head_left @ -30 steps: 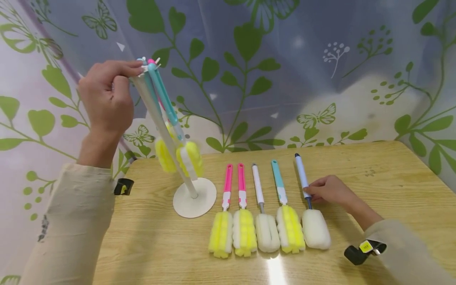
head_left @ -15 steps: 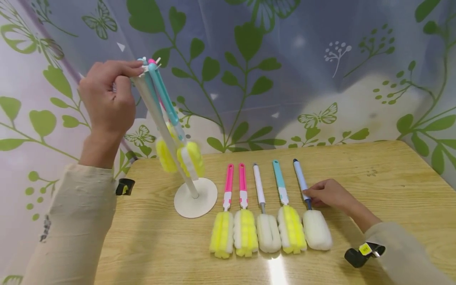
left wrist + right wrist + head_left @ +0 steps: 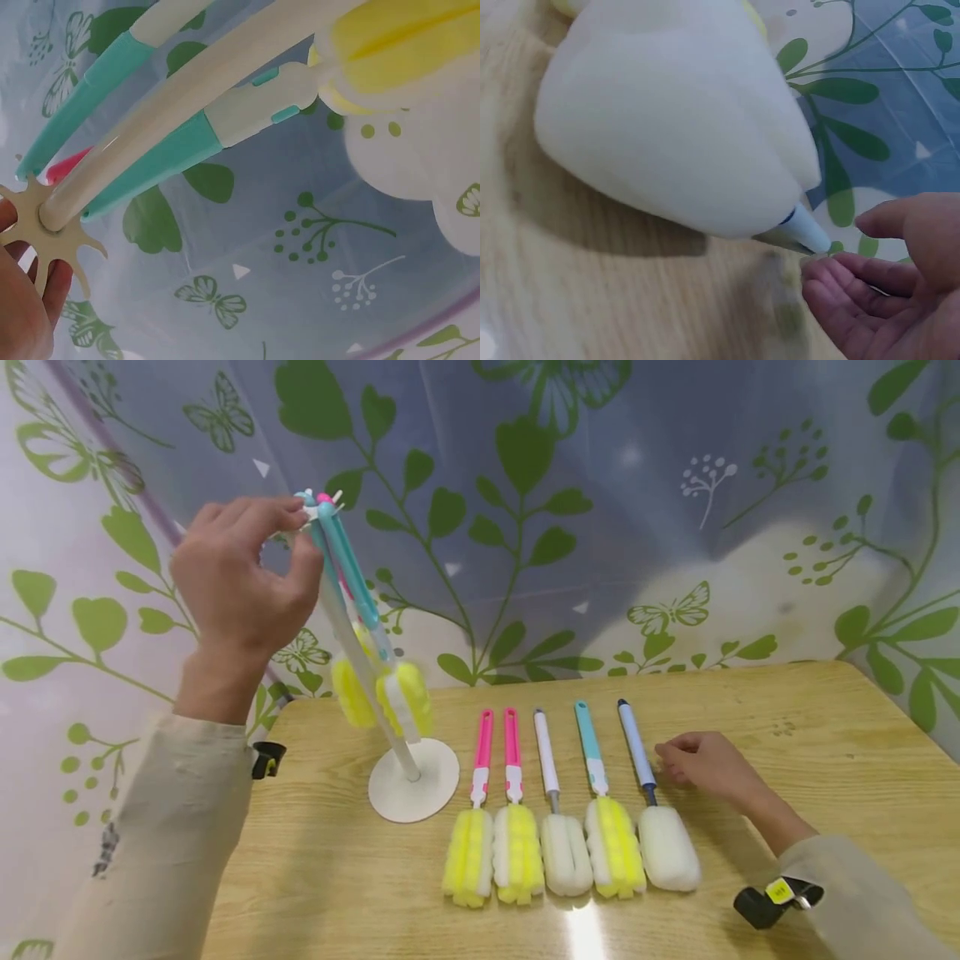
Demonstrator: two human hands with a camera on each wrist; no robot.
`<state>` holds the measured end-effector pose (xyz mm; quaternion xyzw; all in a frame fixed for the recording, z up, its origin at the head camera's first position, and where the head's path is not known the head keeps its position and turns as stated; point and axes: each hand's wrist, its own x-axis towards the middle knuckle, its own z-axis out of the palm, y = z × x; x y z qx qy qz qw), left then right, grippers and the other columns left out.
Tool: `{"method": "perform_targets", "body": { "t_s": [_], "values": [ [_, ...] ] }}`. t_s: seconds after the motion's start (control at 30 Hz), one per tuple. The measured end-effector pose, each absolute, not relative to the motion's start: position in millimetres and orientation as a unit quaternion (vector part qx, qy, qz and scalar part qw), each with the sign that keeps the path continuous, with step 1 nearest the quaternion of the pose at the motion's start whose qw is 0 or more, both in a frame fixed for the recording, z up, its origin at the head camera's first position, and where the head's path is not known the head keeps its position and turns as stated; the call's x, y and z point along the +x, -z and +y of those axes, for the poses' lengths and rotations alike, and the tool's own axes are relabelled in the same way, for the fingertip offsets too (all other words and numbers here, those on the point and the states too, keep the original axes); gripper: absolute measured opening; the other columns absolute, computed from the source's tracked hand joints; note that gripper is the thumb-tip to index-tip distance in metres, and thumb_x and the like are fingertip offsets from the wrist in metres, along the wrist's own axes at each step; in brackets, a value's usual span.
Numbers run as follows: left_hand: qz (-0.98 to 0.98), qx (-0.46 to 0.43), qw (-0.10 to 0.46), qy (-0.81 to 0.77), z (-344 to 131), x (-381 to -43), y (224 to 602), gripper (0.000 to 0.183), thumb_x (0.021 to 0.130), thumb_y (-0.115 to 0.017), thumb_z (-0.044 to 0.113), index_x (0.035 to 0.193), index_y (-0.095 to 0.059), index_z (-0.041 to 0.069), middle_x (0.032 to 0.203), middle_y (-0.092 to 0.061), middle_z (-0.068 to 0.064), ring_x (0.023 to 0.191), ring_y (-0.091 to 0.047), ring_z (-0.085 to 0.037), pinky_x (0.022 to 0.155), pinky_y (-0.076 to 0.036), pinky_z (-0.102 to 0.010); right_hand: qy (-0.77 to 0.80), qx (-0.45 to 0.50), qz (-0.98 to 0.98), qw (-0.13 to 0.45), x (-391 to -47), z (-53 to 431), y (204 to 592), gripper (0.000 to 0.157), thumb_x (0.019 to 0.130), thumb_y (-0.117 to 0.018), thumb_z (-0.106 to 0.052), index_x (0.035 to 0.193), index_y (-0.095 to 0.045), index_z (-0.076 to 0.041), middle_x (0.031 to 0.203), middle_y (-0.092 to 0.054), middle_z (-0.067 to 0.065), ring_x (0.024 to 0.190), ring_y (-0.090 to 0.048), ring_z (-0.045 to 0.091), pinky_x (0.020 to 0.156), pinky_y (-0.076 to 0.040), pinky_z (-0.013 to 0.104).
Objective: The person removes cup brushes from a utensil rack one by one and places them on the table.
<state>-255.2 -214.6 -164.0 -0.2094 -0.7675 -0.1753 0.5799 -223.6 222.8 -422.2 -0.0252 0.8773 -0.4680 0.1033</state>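
Note:
In the head view my left hand (image 3: 243, 581) is at the top of a white stand (image 3: 352, 647), fingertips touching its hook disc and the thumb spread from them. The left wrist view shows the pronged hook disc (image 3: 52, 225) from below, with fingers around its edge. Teal-handled sponge brushes (image 3: 348, 568) and a pink-handled one hang there, their yellow and white heads lower down. My right hand (image 3: 708, 764) is just right of a blue-handled bottle brush (image 3: 636, 739) lying on the table. In the right wrist view its white sponge head (image 3: 675, 120) looms large; the fingers (image 3: 840, 300) hold nothing.
Left of the blue-handled brush lie a teal-handled brush (image 3: 588, 743), a white-handled brush (image 3: 546, 760) and two pink-handled brushes (image 3: 483, 747), side by side. The stand's round base (image 3: 431, 785) rests on the wooden table (image 3: 315, 860). A leaf-patterned curtain (image 3: 480, 527) hangs behind.
My right hand has let go of the blue-handled brush and drawn slightly right, after the brush shifted a little. My left thumb has spread away from the fingers at the stand's top.

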Motion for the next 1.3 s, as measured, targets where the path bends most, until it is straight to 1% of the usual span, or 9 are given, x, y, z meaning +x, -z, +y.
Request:
{"method": "perform_targets", "body": {
  "t_s": [0.1, 0.23, 0.37, 0.47, 0.67, 0.8, 1.0, 1.17, 1.3],
  "values": [
    [-0.763, -0.191, 0.593, 0.172, -214.4, -256.5, 166.3, 0.040, 0.084, -0.055, 0.036, 0.078, -0.072, 0.000, 0.087, -0.073, -0.007, 0.070, -0.060, -0.031, 0.059, -0.032, -0.033, 0.472, -0.027, 0.877, 0.087, -224.9, 221.3, 416.6, 0.051, 0.097, -0.050, -0.035, 0.118, -0.057, 0.011, 0.088, -0.065, 0.013, 0.078, -0.058, 0.023, 0.067, -0.048, 0.033],
    [-0.756, -0.166, 0.610, 0.171, -213.0, -259.0, 168.5, 0.031, 0.084, -0.060, 0.030, 0.077, -0.073, 0.002, 0.080, -0.072, -0.007, 0.067, -0.061, -0.030, 0.058, -0.030, -0.030, 0.484, -0.028, 0.872, 0.070, -225.8, 214.0, 409.6, 0.051, 0.098, -0.050, -0.034, 0.122, -0.055, 0.011, 0.099, -0.066, 0.017, 0.088, -0.064, 0.027, 0.076, -0.051, 0.038],
    [-0.749, -0.166, 0.618, 0.171, -213.7, -260.6, 168.9, 0.026, 0.081, -0.057, 0.023, 0.075, -0.073, 0.002, 0.078, -0.072, -0.007, 0.060, -0.059, -0.030, 0.055, -0.026, -0.027, 0.509, -0.040, 0.858, 0.054, -229.8, 203.3, 403.7, 0.050, 0.098, -0.050, -0.032, 0.123, -0.055, 0.011, 0.105, -0.065, 0.020, 0.095, -0.065, 0.031, 0.079, -0.053, 0.038],
    [-0.742, -0.172, 0.623, 0.176, -214.9, -262.4, 168.6, 0.026, 0.079, -0.055, 0.021, 0.070, -0.070, 0.001, 0.080, -0.073, -0.004, 0.057, -0.058, -0.031, 0.054, -0.022, -0.024, 0.529, -0.049, 0.846, 0.046, -233.7, 191.1, 395.9, 0.048, 0.098, -0.051, -0.032, 0.121, -0.056, 0.010, 0.105, -0.064, 0.021, 0.096, -0.065, 0.031, 0.079, -0.053, 0.036],
    [-0.728, -0.190, 0.633, 0.183, -215.6, -267.8, 169.3, 0.024, 0.075, -0.053, 0.019, 0.070, -0.070, 0.004, 0.074, -0.072, -0.004, 0.053, -0.057, -0.029, 0.054, -0.020, -0.023, 0.560, -0.071, 0.825, 0.043, -242.9, 156.9, 375.9, 0.043, 0.097, -0.052, -0.031, 0.119, -0.059, 0.006, 0.105, -0.063, 0.020, 0.092, -0.066, 0.023, 0.078, -0.053, 0.030],
    [-0.723, -0.194, 0.628, 0.213, -216.2, -269.9, 169.5, 0.024, 0.073, -0.053, 0.017, 0.075, -0.074, 0.007, 0.075, -0.072, -0.003, 0.058, -0.063, -0.027, 0.055, -0.022, -0.020, 0.573, -0.092, 0.813, 0.046, -251.7, 127.5, 362.7, 0.039, 0.097, -0.054, -0.029, 0.118, -0.060, 0.003, 0.106, -0.064, 0.019, 0.092, -0.066, 0.023, 0.077, -0.053, 0.028],
    [-0.714, -0.213, 0.615, 0.258, -217.9, -270.5, 168.4, 0.029, 0.073, -0.050, 0.017, 0.078, -0.077, 0.008, 0.078, -0.073, -0.001, 0.066, -0.068, -0.022, 0.056, -0.022, -0.018, 0.583, -0.125, 0.802, 0.033, -258.9, 79.1, 338.4, 0.033, 0.096, -0.055, -0.029, 0.115, -0.063, -0.004, 0.102, -0.066, 0.013, 0.092, -0.065, 0.020, 0.082, -0.052, 0.033],
    [-0.708, -0.227, 0.608, 0.277, -215.6, -271.5, 167.5, 0.029, 0.073, -0.050, 0.016, 0.077, -0.077, 0.007, 0.079, -0.073, -0.001, 0.068, -0.068, -0.022, 0.055, -0.023, -0.018, 0.601, -0.171, 0.781, -0.019, -258.7, 37.5, 319.0, 0.031, 0.094, -0.058, -0.032, 0.116, -0.065, -0.010, 0.103, -0.067, 0.005, 0.094, -0.064, 0.017, 0.083, -0.049, 0.036],
    [-0.698, -0.238, 0.608, 0.293, -211.7, -273.4, 165.9, 0.026, 0.073, -0.051, 0.014, 0.072, -0.076, 0.005, 0.079, -0.073, -0.002, 0.070, -0.069, -0.022, 0.054, -0.022, -0.017, 0.624, -0.225, 0.742, -0.093, -259.5, 4.3, 302.8, 0.032, 0.093, -0.061, -0.031, 0.117, -0.066, -0.011, 0.106, -0.067, 0.001, 0.095, -0.062, 0.012, 0.084, -0.049, 0.031]
  ]
}}
